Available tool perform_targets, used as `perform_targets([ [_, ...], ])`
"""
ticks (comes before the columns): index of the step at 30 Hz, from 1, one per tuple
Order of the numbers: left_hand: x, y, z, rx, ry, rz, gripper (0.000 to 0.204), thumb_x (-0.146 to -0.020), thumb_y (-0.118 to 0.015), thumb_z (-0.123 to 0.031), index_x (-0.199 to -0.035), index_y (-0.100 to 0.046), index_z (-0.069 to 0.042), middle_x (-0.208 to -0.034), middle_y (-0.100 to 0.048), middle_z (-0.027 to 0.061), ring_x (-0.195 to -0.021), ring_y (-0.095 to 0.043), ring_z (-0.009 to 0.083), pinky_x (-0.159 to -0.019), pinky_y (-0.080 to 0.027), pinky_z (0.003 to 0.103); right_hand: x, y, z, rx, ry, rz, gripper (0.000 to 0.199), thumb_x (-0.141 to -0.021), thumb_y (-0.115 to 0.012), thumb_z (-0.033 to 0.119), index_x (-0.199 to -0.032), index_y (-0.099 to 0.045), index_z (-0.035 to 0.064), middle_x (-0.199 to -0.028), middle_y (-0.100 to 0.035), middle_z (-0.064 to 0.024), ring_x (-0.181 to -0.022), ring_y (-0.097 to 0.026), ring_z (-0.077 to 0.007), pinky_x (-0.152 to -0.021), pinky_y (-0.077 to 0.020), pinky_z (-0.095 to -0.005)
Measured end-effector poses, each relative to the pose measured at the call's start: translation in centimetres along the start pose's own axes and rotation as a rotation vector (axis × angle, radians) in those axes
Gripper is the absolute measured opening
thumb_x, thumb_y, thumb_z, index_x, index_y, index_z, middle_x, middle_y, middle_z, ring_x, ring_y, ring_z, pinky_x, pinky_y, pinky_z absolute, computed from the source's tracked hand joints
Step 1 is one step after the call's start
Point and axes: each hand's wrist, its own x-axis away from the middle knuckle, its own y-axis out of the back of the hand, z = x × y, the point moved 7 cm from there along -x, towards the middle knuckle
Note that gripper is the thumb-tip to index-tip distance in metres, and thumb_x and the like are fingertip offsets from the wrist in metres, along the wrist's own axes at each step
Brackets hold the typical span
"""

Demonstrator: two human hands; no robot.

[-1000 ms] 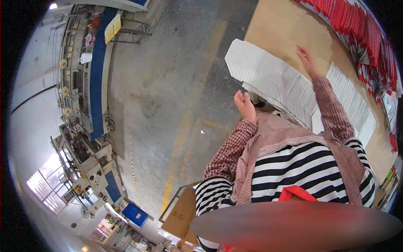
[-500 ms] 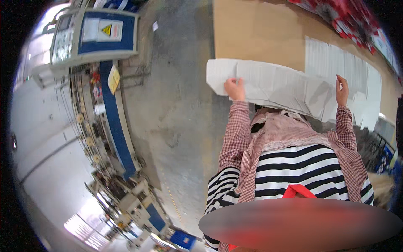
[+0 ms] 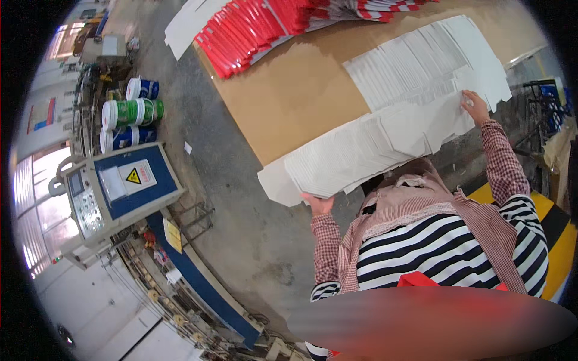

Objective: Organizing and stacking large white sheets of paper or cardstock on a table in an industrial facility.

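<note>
I hold a long fanned stack of flat white carton blanks (image 3: 373, 147) out in front of me. My left hand (image 3: 318, 204) grips its near left end from below. My right hand (image 3: 475, 107) holds its far right end, fingers on top. The stack lies across the near edge of a brown cardboard-covered table (image 3: 289, 90). A second spread of white blanks (image 3: 421, 60) lies on the table just beyond it. My sleeves are red-checked, over a striped top and pink apron.
Red and white carton blanks (image 3: 265, 27) are fanned out at the table's far side. On the left stand a blue and grey machine with a control panel (image 3: 117, 192), a conveyor (image 3: 198, 283) and several paint-type buckets (image 3: 129, 114). Grey concrete floor (image 3: 241, 198) lies between.
The view has swung round toward the table. Both hands have carried the white stack onto the table's near edge, next to the other white blanks.
</note>
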Motion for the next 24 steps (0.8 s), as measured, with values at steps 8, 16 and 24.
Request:
perform_targets([
  [8,1.4,-3.9,4.6,0.417,-0.182,0.335,0.095,-0.065,-0.037,-0.075,-0.133,-0.021,-0.01,-0.137,-0.022,0.0072,-0.125,-0.018,0.0297,-0.098,-0.018,0.051,0.4,1.7,1.7,-0.08,0.084,0.238,0.046,-0.071,-0.062,0.021,-0.112,-0.049,0.0044,-0.11,-0.051,-0.0136,-0.1,-0.05,-0.026,-0.087,-0.0382,-0.0348],
  [16,5.1,-4.5,-0.4,-0.604,-0.81,-0.806,0.055,-0.085,-0.043,-0.039,-0.119,-0.035,0.004,-0.122,-0.036,0.0202,-0.111,-0.038,0.0275,-0.092,-0.031,0.039,2.2,3.6,2.9,-0.478,0.237,0.063,0.029,-0.078,-0.054,0.013,-0.106,-0.052,0.0043,-0.101,-0.055,-0.009,-0.093,-0.052,-0.0222,-0.077,-0.0417,-0.033],
  [24,-6.6,-31.8,8.6,-1.556,-0.773,0.263,0.046,-0.081,-0.053,-0.02,-0.118,-0.038,0.004,-0.123,-0.036,0.0218,-0.114,-0.036,0.0304,-0.095,-0.029,0.038,16.8,-9.7,-3.8,-1.712,-1.061,0.024,0.036,-0.086,-0.045,0.034,-0.103,-0.051,0.0026,-0.09,-0.053,-0.0086,-0.081,-0.052,-0.017,-0.067,-0.0448,-0.0295],
])
